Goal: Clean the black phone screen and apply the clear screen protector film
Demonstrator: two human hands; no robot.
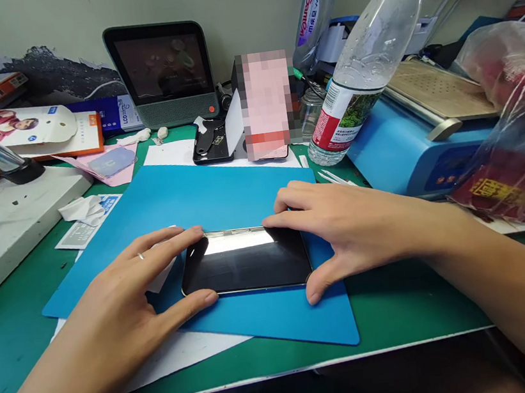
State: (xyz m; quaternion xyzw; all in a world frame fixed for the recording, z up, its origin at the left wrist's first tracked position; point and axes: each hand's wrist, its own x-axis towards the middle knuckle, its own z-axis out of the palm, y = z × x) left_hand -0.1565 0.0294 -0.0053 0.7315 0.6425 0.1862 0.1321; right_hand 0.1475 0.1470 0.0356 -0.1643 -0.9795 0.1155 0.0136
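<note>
A smartphone (247,266) with a dark, glossy screen lies sideways on a blue mat (160,190). A bright reflection crosses the upper part of its glass. My left hand (129,285), with a ring on one finger, grips the phone's left end, fingertip at the far edge and thumb at the near edge. At the other end, my right hand (344,227) holds the right corners between index finger and thumb. A small pale sheet (163,277) shows partly beneath my left hand.
Behind the mat stand a smart display (161,68), a black phone-like part (211,145) and a pixelated pink item (266,99). A plastic bottle (345,108) leans by a blue machine (410,145) and a plastic bag (521,143). A white lamp base (18,216) is left.
</note>
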